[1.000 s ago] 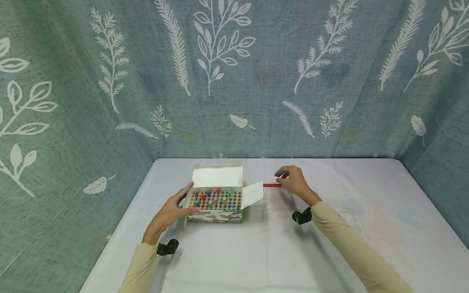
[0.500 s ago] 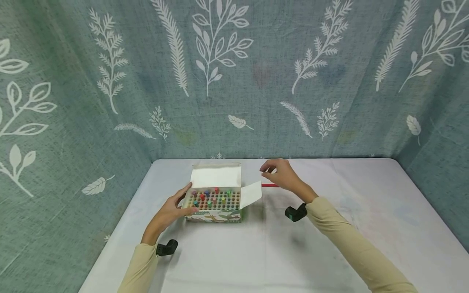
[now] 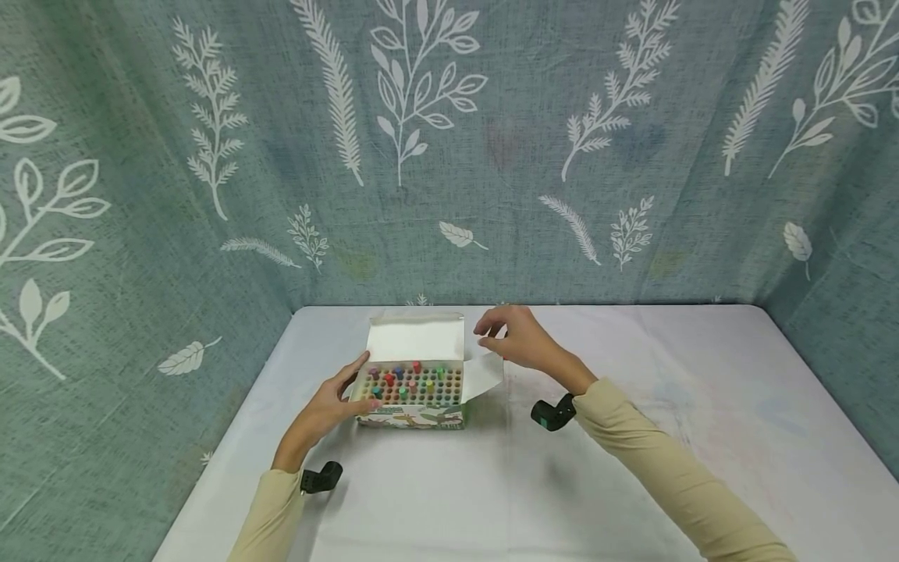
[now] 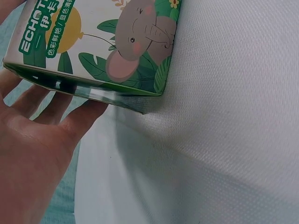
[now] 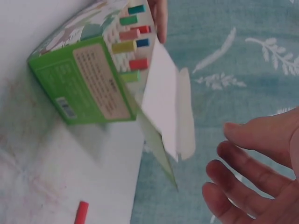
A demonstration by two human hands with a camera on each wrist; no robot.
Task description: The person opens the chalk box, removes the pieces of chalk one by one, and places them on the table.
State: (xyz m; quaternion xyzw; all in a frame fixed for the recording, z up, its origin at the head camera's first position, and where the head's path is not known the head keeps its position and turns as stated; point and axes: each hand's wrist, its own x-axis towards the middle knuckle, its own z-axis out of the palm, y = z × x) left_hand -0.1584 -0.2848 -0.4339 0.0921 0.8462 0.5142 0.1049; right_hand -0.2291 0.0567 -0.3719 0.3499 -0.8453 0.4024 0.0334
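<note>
My left hand (image 3: 328, 406) grips the left end of a printed cardboard box (image 3: 410, 417), with the thumb at its front edge. In the left wrist view the fingers (image 4: 84, 116) lie around the box's end flap. A rack inside the box has rows of round holes, and several coloured sticks (image 3: 389, 379) stand in it. My right hand (image 3: 516, 339) hovers over the right side flap (image 3: 481, 376), its fingers bent loosely with nothing between them. The right wrist view has a red stick (image 5: 81, 213) lying on the table; in the head view the right hand mostly hides it.
The box's lid (image 3: 416, 339) stands raised at the back. A white cloth covers the table (image 3: 449, 499). Behind and beside it hangs a green-grey leaf-patterned curtain (image 3: 506, 234). Each wrist carries a small black camera.
My right hand has moved left from beside the red stick to above the box's right flap, with nothing in it. The left hand and the box have stayed in place.
</note>
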